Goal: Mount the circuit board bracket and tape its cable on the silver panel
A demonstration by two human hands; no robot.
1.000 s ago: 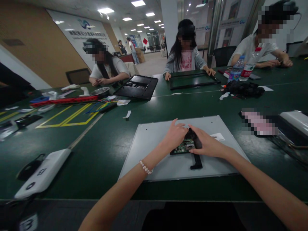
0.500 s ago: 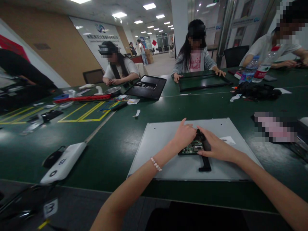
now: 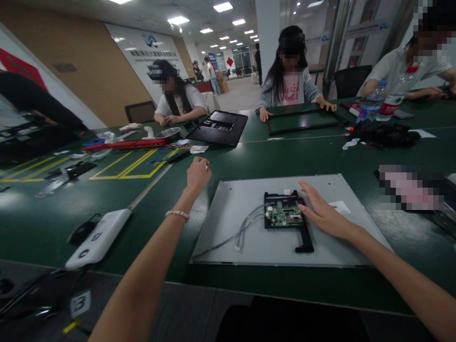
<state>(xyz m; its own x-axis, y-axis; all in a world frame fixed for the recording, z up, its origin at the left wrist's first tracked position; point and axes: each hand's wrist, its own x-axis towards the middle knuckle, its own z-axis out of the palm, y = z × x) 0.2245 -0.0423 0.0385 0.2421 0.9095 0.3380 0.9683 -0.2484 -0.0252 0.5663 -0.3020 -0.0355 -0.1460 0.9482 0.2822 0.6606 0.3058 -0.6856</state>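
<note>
A green circuit board [image 3: 283, 216] sits in a black plastic bracket [image 3: 305, 240] on the back of a grey display panel [image 3: 221, 213]. Thin grey cables [image 3: 245, 223] run from the board's left side across the panel. My right hand [image 3: 326, 213] rests at the bracket's right edge, fingers stretched out, thumb tip by the board. Beyond the panel's far left corner is my left hand [image 3: 198, 173], its fingers curled closed over the green table [image 3: 167, 199]. A tiny pale spot shows at these fingers; what they hold is hidden.
A white power bank-like device [image 3: 99, 240] lies at left. Across the table are a black cover [image 3: 219, 128] and a black frame [image 3: 306, 128] under a co-worker's hands. Bottles [image 3: 392, 99] and a black bundle [image 3: 383, 134] are at far right.
My left hand has left the board and moved left, to where a white scrap lay. My right hand has loosened from the bracket and spread its fingers, uncovering board and cables.
</note>
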